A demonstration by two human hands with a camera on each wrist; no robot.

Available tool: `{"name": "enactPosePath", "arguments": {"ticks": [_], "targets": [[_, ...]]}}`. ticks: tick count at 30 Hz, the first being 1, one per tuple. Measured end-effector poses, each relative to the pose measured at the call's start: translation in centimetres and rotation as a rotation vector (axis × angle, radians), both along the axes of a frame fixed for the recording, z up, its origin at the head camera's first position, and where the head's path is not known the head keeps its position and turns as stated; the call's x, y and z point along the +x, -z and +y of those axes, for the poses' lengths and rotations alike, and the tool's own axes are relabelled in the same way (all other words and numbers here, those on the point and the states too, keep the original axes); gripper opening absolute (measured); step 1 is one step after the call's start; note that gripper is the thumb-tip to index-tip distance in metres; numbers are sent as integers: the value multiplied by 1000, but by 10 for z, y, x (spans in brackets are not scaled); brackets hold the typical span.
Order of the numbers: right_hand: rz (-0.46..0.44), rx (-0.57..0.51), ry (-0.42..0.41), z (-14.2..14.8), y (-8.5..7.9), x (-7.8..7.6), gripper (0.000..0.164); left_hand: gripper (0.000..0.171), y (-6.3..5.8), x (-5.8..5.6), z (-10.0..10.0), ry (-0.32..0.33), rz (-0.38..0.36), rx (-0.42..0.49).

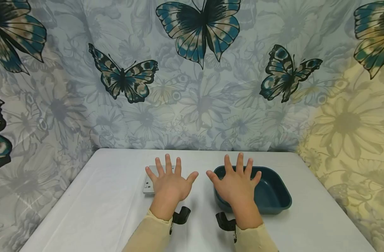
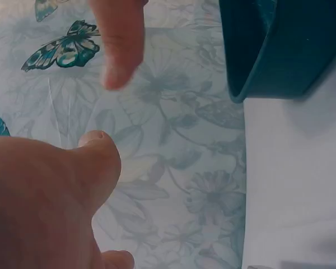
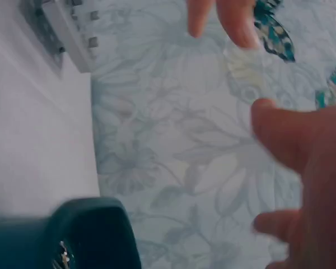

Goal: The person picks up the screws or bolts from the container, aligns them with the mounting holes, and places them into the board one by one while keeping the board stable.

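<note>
My left hand (image 1: 171,183) is held up with its fingers spread and straight, holding nothing. Behind and below it lies a flat pale grey block (image 1: 149,186) with small dark holes, partly hidden by the hand. The right wrist view shows this block (image 3: 67,33) with small square pieces along one side. With fingers likewise spread, my right hand (image 1: 237,185) is raised in front of a dark teal plastic tub (image 1: 272,210) and holds nothing. It covers the tub's left part. Something small and shiny (image 3: 61,258) shows inside the tub, too blurred to name.
Both things stand on a table with a white cloth (image 1: 94,206). A curtain with butterflies and flowers (image 1: 204,119) hangs behind the table and along its sides. A black camera mount (image 1: 182,215) sits on the left wrist, another (image 1: 225,222) on the right.
</note>
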State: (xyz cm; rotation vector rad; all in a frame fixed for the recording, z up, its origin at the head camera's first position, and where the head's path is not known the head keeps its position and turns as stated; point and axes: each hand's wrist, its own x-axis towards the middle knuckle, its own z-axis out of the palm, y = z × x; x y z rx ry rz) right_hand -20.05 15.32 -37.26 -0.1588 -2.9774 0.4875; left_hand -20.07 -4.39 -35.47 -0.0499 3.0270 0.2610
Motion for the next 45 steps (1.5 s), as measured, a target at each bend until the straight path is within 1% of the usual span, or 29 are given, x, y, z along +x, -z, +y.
{"name": "enactPosePath", "arguments": {"ticks": [1, 3, 4, 5, 7, 9, 11, 12, 15, 17, 19, 21, 23, 27, 31, 34, 37, 40, 45], "targets": [[11, -35, -9, 5, -1, -2, 105, 90, 1, 0, -2, 9, 6, 22], [39, -162, -43, 23, -5, -6, 101, 90, 2, -3, -11, 50, 23, 108], [49, -250, -67, 34, -7, -8, 98, 91, 2, -4, -18, 78, 31, 165], [54, -363, -95, 45, -8, -9, 94, 91, 3, -6, -27, 111, 38, 233], [46, -595, -150, 68, -10, -11, 84, 93, 6, -10, -50, 178, 36, 372], [-1, -790, -191, 83, -8, -12, 80, 97, 12, -17, -78, 221, 17, 500], [-63, -926, -203, 89, -2, -11, 80, 99, 22, -24, -105, 231, -11, 623], [-86, -960, -202, 89, 2, -11, 81, 99, 29, -28, -118, 230, -29, 681], [-146, -964, -183, 83, 16, -12, 85, 95, 53, -37, -148, 214, -98, 906], [-177, -934, -169, 77, 26, -13, 86, 90, 69, -41, -160, 206, -157, 1072], [-208, -889, -152, 71, 33, -15, 86, 88, 83, -44, -167, 186, -201, 1213], [-233, -856, -131, 66, 38, -17, 84, 86, 95, -45, -172, 174, -230, 1315], [-252, -822, -109, 63, 42, -19, 81, 85, 103, -47, -174, 184, -246, 1386], [-269, -779, -94, 61, 49, -23, 74, 87, 115, -50, -178, 202, -283, 1447], [-270, -757, -114, 60, 57, -27, 67, 83, 121, -53, -181, 194, -313, 1454], [-265, -742, -112, 59, 61, -28, 62, 80, 123, -53, -182, 203, -320, 1455], [-256, -700, -115, 58, 64, -30, 58, 80, 122, -53, -181, 211, -322, 1456], [-246, -645, -124, 57, 64, -31, 54, 82, 120, -52, -179, 196, -321, 1449], [-220, -528, -161, 56, 65, -33, 49, 84, 119, -52, -178, 165, -326, 1442]]}}
